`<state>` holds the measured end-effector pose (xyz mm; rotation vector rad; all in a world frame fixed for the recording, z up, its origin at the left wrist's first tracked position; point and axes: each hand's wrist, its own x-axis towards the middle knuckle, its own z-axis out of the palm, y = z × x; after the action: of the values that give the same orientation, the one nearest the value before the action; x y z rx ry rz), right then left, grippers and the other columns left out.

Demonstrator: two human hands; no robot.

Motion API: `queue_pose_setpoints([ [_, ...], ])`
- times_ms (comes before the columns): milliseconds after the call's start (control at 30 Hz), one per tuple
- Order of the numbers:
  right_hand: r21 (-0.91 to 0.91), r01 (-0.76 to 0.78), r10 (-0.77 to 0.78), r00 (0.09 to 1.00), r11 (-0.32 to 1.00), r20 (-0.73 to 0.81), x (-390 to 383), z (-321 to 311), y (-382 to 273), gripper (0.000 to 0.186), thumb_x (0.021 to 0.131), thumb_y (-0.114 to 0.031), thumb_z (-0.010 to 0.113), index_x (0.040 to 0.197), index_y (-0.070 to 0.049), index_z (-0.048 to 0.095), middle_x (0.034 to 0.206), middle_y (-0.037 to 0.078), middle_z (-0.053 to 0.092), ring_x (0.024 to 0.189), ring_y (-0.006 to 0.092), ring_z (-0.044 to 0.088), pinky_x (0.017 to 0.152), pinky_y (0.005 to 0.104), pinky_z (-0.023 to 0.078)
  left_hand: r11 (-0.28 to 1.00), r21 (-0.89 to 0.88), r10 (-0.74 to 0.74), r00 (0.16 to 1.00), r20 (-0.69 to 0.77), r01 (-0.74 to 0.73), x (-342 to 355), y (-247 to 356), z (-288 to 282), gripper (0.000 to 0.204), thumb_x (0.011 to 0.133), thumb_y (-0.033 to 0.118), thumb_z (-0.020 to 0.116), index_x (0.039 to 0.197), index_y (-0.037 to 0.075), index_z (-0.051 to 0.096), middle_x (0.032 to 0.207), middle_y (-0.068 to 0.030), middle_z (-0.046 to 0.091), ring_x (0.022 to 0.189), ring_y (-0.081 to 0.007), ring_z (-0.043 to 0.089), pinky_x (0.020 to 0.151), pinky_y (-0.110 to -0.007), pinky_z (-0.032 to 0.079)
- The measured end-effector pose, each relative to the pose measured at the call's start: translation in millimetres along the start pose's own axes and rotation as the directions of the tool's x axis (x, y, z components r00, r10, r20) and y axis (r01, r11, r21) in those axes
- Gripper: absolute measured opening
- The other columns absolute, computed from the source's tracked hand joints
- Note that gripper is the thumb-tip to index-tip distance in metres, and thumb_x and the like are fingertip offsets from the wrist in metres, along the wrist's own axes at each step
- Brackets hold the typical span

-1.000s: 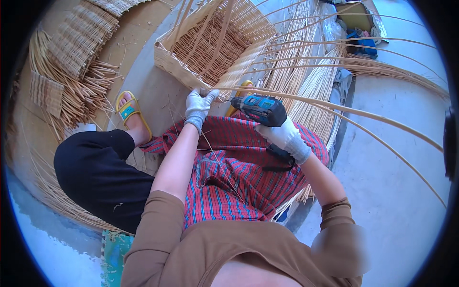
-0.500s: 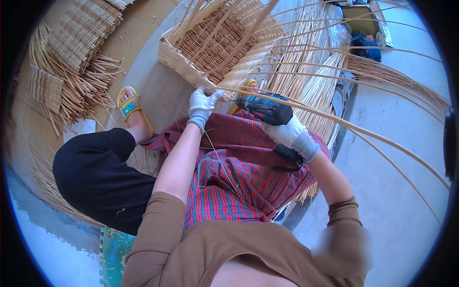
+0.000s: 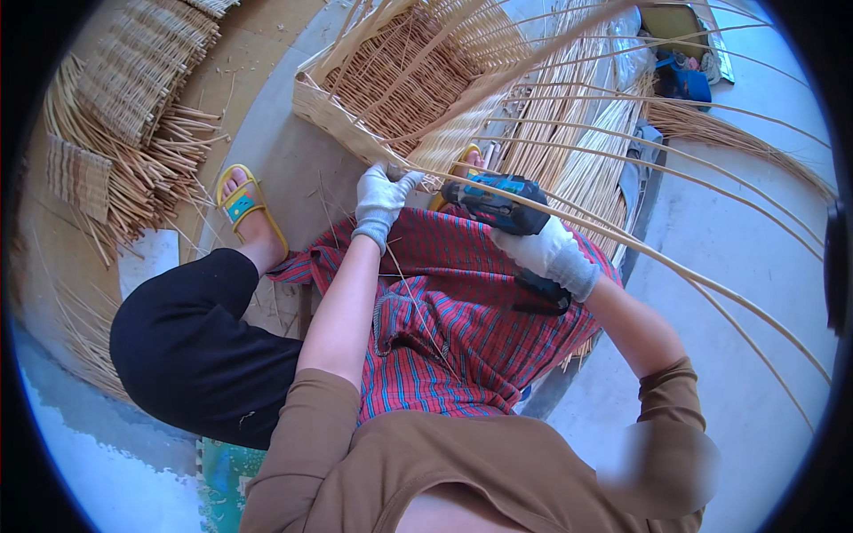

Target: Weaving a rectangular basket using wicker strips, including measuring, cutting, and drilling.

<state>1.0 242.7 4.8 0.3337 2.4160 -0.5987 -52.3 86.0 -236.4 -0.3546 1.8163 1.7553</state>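
A wicker basket [image 3: 330,117] with pale woven walls and a browner base lies tilted in front of me, long loose rods fanning out from it to the right. My left hand [image 3: 382,201], in a white and grey work glove, is closed on its near lower corner. My right hand [image 3: 544,249], gloved the same way, grips a blue and black cordless drill [image 3: 499,206]. The drill points left toward that corner, below a thick rod [image 3: 613,233]. Where its tip meets the basket is too small to make out.
A red and blue checked cloth [image 3: 444,324] covers my lap. Woven panels [image 3: 147,67] and cut sticks [image 3: 147,178] lie at the far left. Bundles of long rods [image 3: 569,115] stretch along the right, near a blue object [image 3: 684,84] and an open box [image 3: 673,27].
Both hands and the drill sit slightly lower and to the right in the picture. My right elbow has shifted outward a little. The left hand keeps its hold on the basket's corner.
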Motion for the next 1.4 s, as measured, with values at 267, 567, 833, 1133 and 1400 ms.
queue_pose_setpoints([
  [267, 0.045, -0.048, 0.047, 0.999, 0.998, 0.024, 3.8, -6.0, -15.5, 0.030, 0.087, -0.033, 0.069, 0.098, -0.006, 0.066, 0.066, 0.004, 0.063, 0.060, 0.0164, 0.063, 0.058, 0.0332, 0.052, 0.999, 0.035, -0.002, 1.000, 0.017, 0.002, 4.8, -5.3, -2.8, 0.034, 0.073, 0.024, 0.088, 0.083, 0.001, 0.065, 0.073, -0.0030, 0.066, 0.063, -0.0106, 0.055, 0.060, -0.030, 0.049],
  [567, 0.015, 0.068, -0.067, 0.996, 0.998, -0.052, 8.5, 6.3, 5.9, 0.032, 0.086, -0.028, 0.069, 0.108, -0.006, 0.063, 0.070, 0.004, 0.063, 0.060, 0.0161, 0.062, 0.059, 0.0334, 0.053, 0.995, 0.094, -0.020, 1.000, 0.021, 0.018, 10.7, -15.0, -1.8, 0.038, 0.071, 0.028, 0.089, 0.082, 0.001, 0.065, 0.071, -0.0047, 0.065, 0.061, -0.0127, 0.055, 0.059, -0.032, 0.049],
  [833, 0.174, 0.020, -0.027, 0.999, 0.985, 0.038, 12.8, 1.3, 5.5, 0.030, 0.084, -0.017, 0.069, 0.111, -0.005, 0.061, 0.064, -0.001, 0.057, 0.053, 0.0096, 0.054, 0.049, 0.0273, 0.046, 0.979, 0.198, -0.053, 0.999, 0.004, 0.051, 7.6, 0.2, -3.5, 0.042, 0.068, 0.033, 0.090, 0.080, 0.000, 0.066, 0.072, -0.0079, 0.068, 0.061, -0.0145, 0.058, 0.060, -0.033, 0.051],
  [1133, 0.395, 0.019, -0.031, 0.999, 0.919, 0.023, -58.6, -73.9, -8.9, 0.045, 0.085, -0.009, 0.067, 0.128, -0.010, 0.056, 0.104, 0.006, 0.065, 0.091, 0.0163, 0.063, 0.078, 0.0327, 0.053, 0.995, -0.056, 0.078, 0.989, -0.123, -0.086, 7.3, -1.7, 36.7, 0.047, 0.069, 0.035, 0.089, 0.080, -0.002, 0.063, 0.071, -0.0110, 0.068, 0.061, -0.0153, 0.059, 0.061, -0.036, 0.050],
  [1400, 0.670, -0.344, 0.313, 0.934, 0.658, 0.171, -88.7, -17.7, 27.7, 0.024, 0.087, -0.015, 0.071, 0.109, -0.007, 0.065, 0.073, -0.003, 0.059, 0.055, 0.0080, 0.054, 0.052, 0.0243, 0.045, 0.917, 0.275, 0.212, 0.938, 0.274, -0.288, 21.6, -11.0, 95.0, 0.030, 0.088, 0.007, 0.061, 0.118, 0.009, 0.063, 0.103, -0.0090, 0.070, 0.090, -0.0202, 0.067, 0.081, -0.035, 0.052],
])
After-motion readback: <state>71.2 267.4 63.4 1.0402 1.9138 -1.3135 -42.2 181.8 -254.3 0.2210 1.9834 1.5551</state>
